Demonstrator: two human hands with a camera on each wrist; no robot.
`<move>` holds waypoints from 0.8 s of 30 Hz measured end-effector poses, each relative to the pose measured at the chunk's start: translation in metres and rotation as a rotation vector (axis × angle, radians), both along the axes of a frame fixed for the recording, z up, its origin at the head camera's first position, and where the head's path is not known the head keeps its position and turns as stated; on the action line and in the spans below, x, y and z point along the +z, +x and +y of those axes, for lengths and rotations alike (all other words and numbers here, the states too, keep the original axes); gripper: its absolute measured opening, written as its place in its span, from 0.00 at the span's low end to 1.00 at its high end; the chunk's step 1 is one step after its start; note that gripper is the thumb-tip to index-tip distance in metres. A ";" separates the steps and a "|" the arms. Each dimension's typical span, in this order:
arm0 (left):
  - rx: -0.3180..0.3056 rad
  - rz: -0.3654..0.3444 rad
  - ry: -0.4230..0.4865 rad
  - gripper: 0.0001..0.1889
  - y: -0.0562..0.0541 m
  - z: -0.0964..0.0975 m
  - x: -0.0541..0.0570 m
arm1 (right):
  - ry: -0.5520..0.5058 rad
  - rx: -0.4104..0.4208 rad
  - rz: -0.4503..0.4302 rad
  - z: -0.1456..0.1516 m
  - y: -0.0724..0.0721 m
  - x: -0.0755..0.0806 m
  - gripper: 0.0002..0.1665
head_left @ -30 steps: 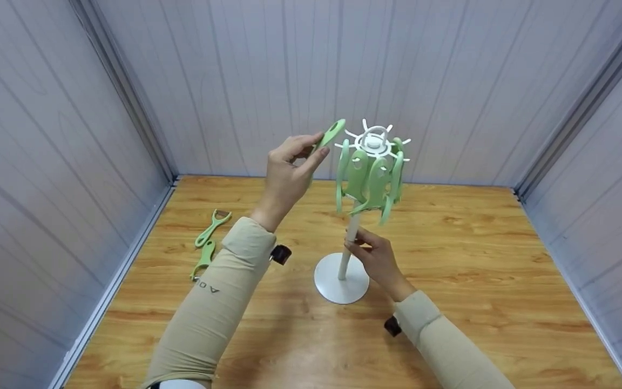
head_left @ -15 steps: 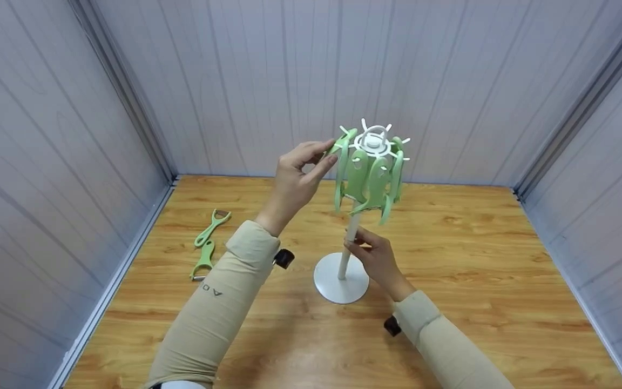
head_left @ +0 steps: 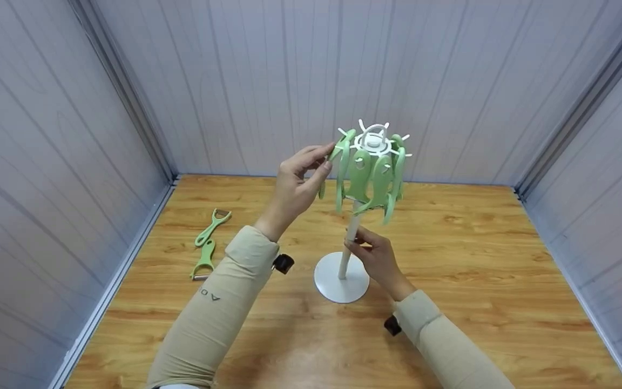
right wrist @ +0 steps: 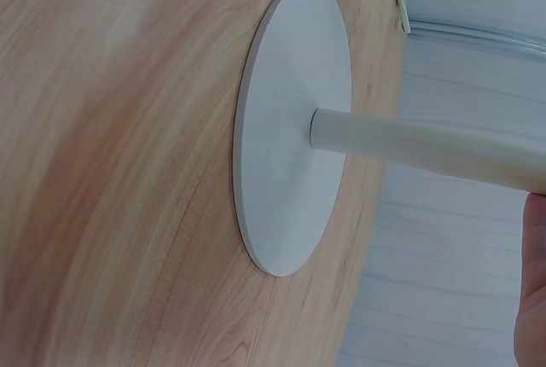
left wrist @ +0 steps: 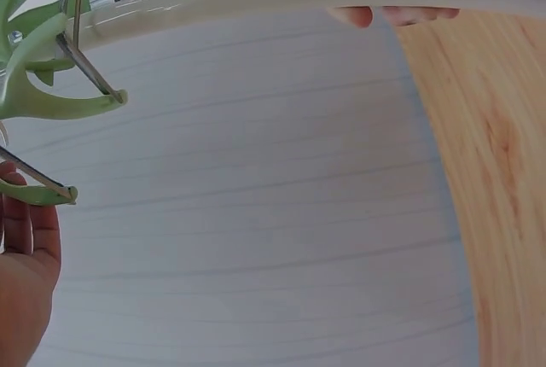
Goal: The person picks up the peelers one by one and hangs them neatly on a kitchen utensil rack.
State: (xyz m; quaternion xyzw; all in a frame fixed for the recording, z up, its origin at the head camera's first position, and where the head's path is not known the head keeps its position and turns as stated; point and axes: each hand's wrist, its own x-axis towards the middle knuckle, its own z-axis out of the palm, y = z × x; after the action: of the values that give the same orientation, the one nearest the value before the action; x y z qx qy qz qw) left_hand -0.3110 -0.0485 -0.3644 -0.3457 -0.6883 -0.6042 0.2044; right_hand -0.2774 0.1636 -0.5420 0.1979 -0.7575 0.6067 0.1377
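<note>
The left hand (head_left: 300,175) is closed narrowly, with one peeler (left wrist: 43,195) pinched between thumb and fingers. The upper end of this peeler is placed at a hook on the upper left of the rack top (head_left: 374,143); whether its hole is threaded there cannot be told. Its blade end is carried low, below the fingers. The handle is light green, smooth and slim, and is held aslant; a metal blade is seen at the lower end in the left wrist view. The pole (right wrist: 426,147) is gripped by the right hand (head_left: 378,259), the thumb and fingers being wrapped about it well below the rack top. Eight white hooks are counted, spread like spokes below one ring-shaped handle (head_left: 380,128). At least five hanging peelers (head_left: 359,175) are counted on the hooks, handle ends up and blade ends down, in the same light green; the nearest is set just beside the held one. One round white base (head_left: 338,286) is found under the pole, flat on the wooden table (head_left: 478,270). Two further peelers are noted on the table to the left, well apart from the base: an upper peeler (head_left: 213,226) and a lower peeler (head_left: 207,253), laid nearly end to end.
</note>
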 end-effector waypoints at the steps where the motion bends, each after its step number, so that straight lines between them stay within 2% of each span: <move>1: 0.002 0.002 0.001 0.18 0.001 0.000 0.000 | 0.003 -0.002 0.000 0.000 0.000 -0.001 0.13; 9: 0.028 0.023 0.009 0.18 0.005 -0.002 -0.004 | -0.004 0.011 -0.019 0.000 0.000 -0.002 0.13; 18: 0.037 0.006 0.007 0.20 0.014 0.000 -0.008 | -0.064 0.026 0.003 -0.001 0.000 -0.004 0.13; 24: 0.035 0.017 0.026 0.21 0.021 0.006 -0.008 | -0.057 0.006 -0.002 0.000 0.000 -0.004 0.15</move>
State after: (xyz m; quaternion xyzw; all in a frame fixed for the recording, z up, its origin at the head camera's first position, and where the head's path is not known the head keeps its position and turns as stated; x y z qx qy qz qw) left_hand -0.2898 -0.0426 -0.3727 -0.3361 -0.6844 -0.6065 0.2252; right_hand -0.2777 0.1635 -0.5459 0.1955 -0.7395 0.6286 0.1405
